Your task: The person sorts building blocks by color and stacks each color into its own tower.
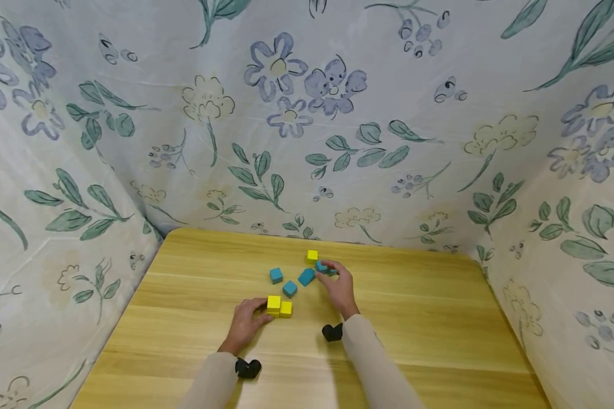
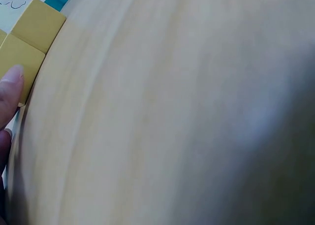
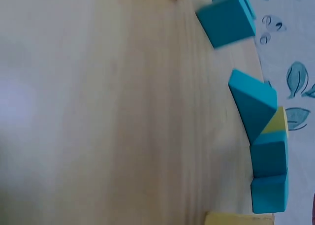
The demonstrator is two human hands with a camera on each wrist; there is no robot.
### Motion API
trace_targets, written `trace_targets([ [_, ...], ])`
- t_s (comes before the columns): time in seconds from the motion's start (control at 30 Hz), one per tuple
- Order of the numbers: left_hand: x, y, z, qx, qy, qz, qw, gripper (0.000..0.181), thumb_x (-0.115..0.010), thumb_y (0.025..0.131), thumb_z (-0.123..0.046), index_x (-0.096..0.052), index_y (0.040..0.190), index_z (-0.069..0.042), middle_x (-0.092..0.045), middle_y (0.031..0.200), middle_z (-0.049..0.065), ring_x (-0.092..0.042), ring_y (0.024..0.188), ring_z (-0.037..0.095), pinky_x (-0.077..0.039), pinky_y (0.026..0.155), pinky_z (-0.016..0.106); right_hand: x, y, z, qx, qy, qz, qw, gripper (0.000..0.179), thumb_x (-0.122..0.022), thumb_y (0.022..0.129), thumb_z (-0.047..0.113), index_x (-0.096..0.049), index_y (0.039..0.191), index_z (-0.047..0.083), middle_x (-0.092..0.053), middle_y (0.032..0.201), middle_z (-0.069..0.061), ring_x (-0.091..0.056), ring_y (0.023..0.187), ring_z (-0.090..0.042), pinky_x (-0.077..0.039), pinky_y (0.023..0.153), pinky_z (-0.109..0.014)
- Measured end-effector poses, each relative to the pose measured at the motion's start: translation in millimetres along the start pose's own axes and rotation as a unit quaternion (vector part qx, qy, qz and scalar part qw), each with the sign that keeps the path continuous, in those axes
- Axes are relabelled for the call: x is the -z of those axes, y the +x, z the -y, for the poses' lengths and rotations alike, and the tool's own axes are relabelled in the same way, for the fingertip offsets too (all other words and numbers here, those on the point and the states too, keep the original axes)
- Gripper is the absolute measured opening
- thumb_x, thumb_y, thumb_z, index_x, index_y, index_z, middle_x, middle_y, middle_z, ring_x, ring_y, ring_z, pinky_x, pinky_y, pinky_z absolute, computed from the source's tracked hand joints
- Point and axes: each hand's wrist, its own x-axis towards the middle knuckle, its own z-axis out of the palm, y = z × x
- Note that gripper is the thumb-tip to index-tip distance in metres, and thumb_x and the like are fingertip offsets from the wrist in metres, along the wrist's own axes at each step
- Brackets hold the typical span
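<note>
In the head view my left hand (image 1: 245, 321) grips a yellow block (image 1: 273, 305) at its left side. The left wrist view has the thumb (image 2: 14, 89) against the face of this block, with a second yellow block (image 2: 40, 24) adjoining it. My right hand (image 1: 340, 287) reaches over the far blocks, its thumb and curved fingers around a blue cube (image 1: 320, 266). Another blue piece (image 1: 333, 272) is partly hidden under that hand. A blue wedge-shaped block (image 1: 307, 276) lies just left of the right thumb; the right wrist view also includes this wedge (image 3: 253, 104).
Two blue cubes, one farther back (image 1: 276, 275) and one nearer (image 1: 289, 288), lie between the hands. A yellow cube (image 1: 312, 256) sits behind the right fingers. The wooden table (image 1: 430, 318) meets floral cloth (image 1: 337, 142) at the back and sides.
</note>
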Motion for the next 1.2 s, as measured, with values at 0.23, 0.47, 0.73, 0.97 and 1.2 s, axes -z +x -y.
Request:
trace_targets([
  [0.23,0.4,-1.7,-0.3,-0.008,0.006,-0.007,0.9999,0.042,-0.079,0.078,-0.018,-0.067,0.115,-0.003,-0.069,0.111,0.008,-0.057,0.095,0.024,-0.039,0.085,0.044,-2.4,30.5,-5.9,-0.023,-0.042,0.017,0.9987,0.040,-0.074,0.085,0.012,-0.063,0.122,0.004,-0.060,0.124,-0.011,-0.049,0.118,-0.032,-0.042,0.098,-0.048],
  [0.47,-1.2,-1.6,2.0,-0.006,-0.004,-0.010,0.9999,0.042,-0.079,0.078,-0.018,-0.067,0.115,-0.004,-0.069,0.111,0.006,-0.056,0.095,0.022,-0.038,0.086,0.043,-10.7,50.8,-11.5,-0.023,-0.077,0.034,0.9962,0.045,-0.075,0.083,0.007,-0.061,0.126,0.001,-0.060,0.126,-0.013,-0.048,0.118,-0.034,-0.042,0.098,-0.049],
  [0.73,-2.0,-0.4,1.9,0.002,-0.005,-0.010,0.9999,0.042,-0.079,0.078,-0.019,-0.067,0.116,-0.005,-0.069,0.112,0.006,-0.056,0.096,0.022,-0.038,0.087,0.044,-19.1,66.3,-15.0,-0.026,-0.138,0.046,0.9890,0.045,-0.076,0.082,0.006,-0.062,0.124,0.002,-0.062,0.124,-0.014,-0.051,0.115,-0.035,-0.019,0.106,-0.053],
  [0.97,-1.3,0.2,-1.2,0.012,0.006,-0.006,0.9999,0.042,-0.079,0.078,-0.019,-0.067,0.116,-0.005,-0.069,0.113,0.006,-0.057,0.097,0.021,-0.038,0.086,0.042,-21.5,72.6,-18.0,-0.040,-0.180,0.049,0.9816,0.042,-0.077,0.081,0.006,-0.065,0.122,0.004,-0.065,0.120,-0.012,-0.054,0.112,-0.032,-0.023,0.104,-0.049],
  [1.2,-0.5,0.1,-2.2,0.014,0.003,-0.011,0.9998,0.042,-0.079,0.076,-0.018,-0.068,0.115,-0.005,-0.069,0.111,0.005,-0.056,0.096,0.021,-0.037,0.085,0.040,-25.6,73.1,-17.6,-0.033,-0.225,0.045,0.9728,0.037,-0.079,0.079,0.009,-0.068,0.114,0.003,-0.067,0.108,-0.013,-0.058,0.098,-0.031,-0.028,0.096,-0.050],
])
